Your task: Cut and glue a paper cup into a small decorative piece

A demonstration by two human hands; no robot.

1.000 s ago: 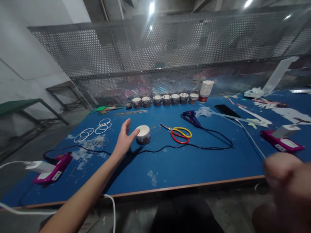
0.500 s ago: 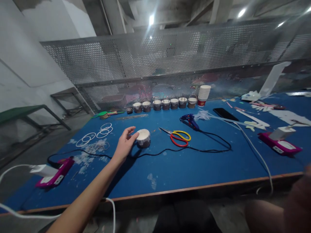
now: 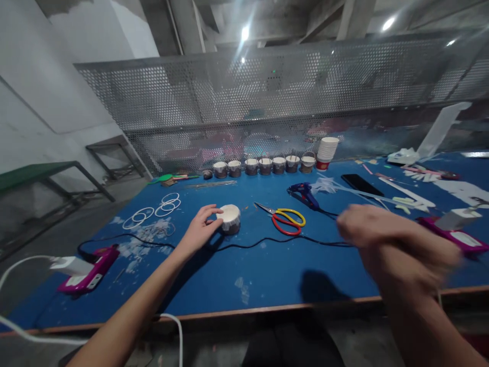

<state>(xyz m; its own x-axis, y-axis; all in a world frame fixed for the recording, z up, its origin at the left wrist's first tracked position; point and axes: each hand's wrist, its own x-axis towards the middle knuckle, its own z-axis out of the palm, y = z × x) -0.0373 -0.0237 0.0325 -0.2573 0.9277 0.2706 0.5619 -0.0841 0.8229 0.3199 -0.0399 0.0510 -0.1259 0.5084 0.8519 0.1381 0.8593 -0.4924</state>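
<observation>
My left hand [image 3: 202, 224] is at the left side of a small cut-down paper cup [image 3: 231, 227], thumb and fingertips closed on its rim. The cup stands upright, white on top with a dark lower part and pale, thin material around its upper side. My right hand [image 3: 397, 242] is raised over the right part of the table, smeared by motion, so its fingers cannot be read. Between the hands lie scissors [image 3: 286, 220] with one yellow and one red handle. Behind them rests a blue glue gun [image 3: 303, 194] with a black cord.
Along the back of the blue table [image 3: 267, 280] stand several similar cups [image 3: 278, 165] and a cup stack [image 3: 327, 153]. White rings [image 3: 166, 205] and scraps lie left, near a magenta power strip [image 3: 91, 272]. A phone [image 3: 361, 184] and another power strip [image 3: 468, 239] are right.
My right hand has come in from the lower right and swung over the table. My left fingers have closed in on the cup's rim; the cup has stayed in place. The view has shifted slightly.
</observation>
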